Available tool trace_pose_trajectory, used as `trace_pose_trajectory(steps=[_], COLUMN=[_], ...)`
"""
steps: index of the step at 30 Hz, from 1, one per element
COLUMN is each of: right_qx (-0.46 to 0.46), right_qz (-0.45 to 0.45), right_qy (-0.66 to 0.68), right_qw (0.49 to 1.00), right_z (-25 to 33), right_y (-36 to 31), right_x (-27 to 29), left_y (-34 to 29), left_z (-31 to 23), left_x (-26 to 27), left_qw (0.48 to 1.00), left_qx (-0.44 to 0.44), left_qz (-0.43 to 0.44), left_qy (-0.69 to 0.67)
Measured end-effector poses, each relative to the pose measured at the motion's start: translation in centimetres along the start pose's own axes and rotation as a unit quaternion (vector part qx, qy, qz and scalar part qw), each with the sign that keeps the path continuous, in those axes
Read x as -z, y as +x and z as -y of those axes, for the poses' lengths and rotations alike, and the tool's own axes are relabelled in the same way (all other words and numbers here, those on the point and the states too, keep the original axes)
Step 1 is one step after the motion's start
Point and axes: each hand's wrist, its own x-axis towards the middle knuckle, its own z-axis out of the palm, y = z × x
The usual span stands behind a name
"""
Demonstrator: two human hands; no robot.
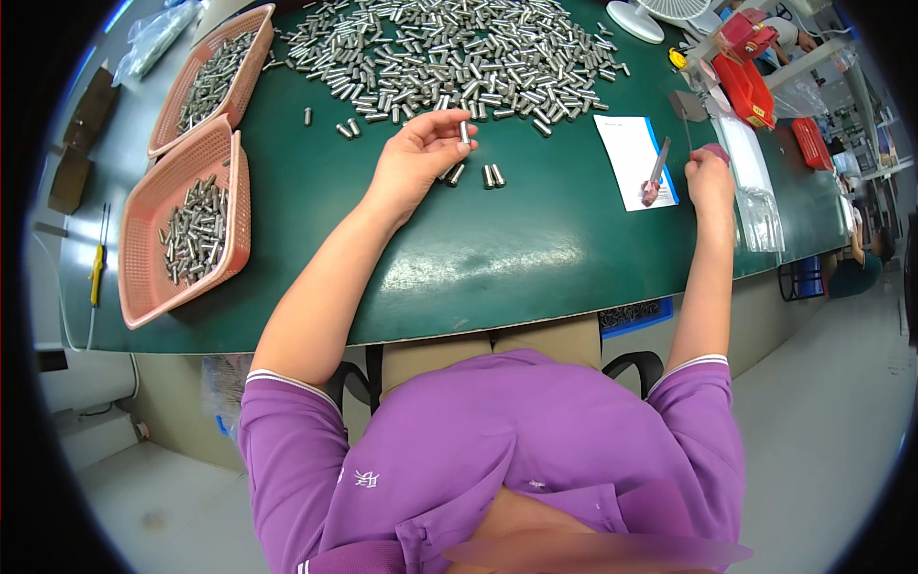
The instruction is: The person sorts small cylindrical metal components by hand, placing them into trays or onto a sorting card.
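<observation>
A glossy dark-green tabletop (555,215) fills the workspace—a broad heap of short silver metal pins (449,57) covers its far side, and two pink plastic mesh baskets (143,234) stand at left. The left hand (406,165) pinches a single silver cylindrical pin (465,132) above the table; the right hand's (710,180) fingers curl at a pinkish-wrapped object (718,150)—grip unclear. Pale-grey floor (794,354) stretches rightward.

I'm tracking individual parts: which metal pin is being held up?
The single pin the left hand pinches; the loose pins nearby rest on the green table.
</observation>
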Motion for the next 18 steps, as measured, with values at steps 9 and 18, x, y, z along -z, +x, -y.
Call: trace_pose_trajectory(steps=[9, 18], right_qx=[0.122, 0.220], right_qz=[0.101, 0.262], right_qy=[0.514, 0.571], right_qw=[0.843, 0.746], right_z=[10.0, 16.9], right_y=[-2.7, -5.0], right_x=[3.5, -0.1], left_y=[-0.2, -0.3], left_z=[-0.4, -0.4], left_x=[0.1, -0.1], left_qw=[1.000, 1.000], left_qx=[0.009, 0.021], left_qz=[-0.006, -0.012], left_qy=[0.008, 0.003])
